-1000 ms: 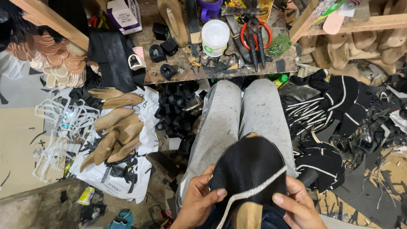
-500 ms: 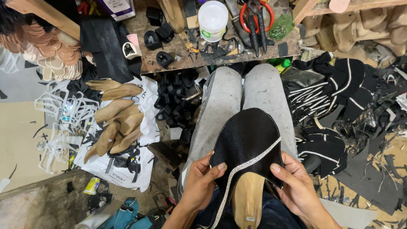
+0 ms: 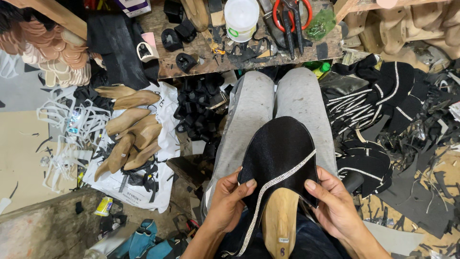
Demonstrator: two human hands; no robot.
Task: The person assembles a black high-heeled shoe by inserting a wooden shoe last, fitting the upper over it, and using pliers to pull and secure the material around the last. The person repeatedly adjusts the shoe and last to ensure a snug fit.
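A black fabric shoe upper with a sparkly silver trim is stretched over a wooden shoe last on my lap, above grey trousers. My left hand grips the upper's left edge, thumb on top. On the right edge my right hand pinches the fabric by the trim. The last's tan heel end shows between both hands.
A wooden bench ahead carries a white tub, red-handled pliers and black heel pieces. Several wooden lasts lie on a white bag at the left. Black trimmed uppers and scraps are piled at the right.
The upper and last have come up closer to the camera and more of the tan last shows. Both hands have kept their grip on the upper's edges.
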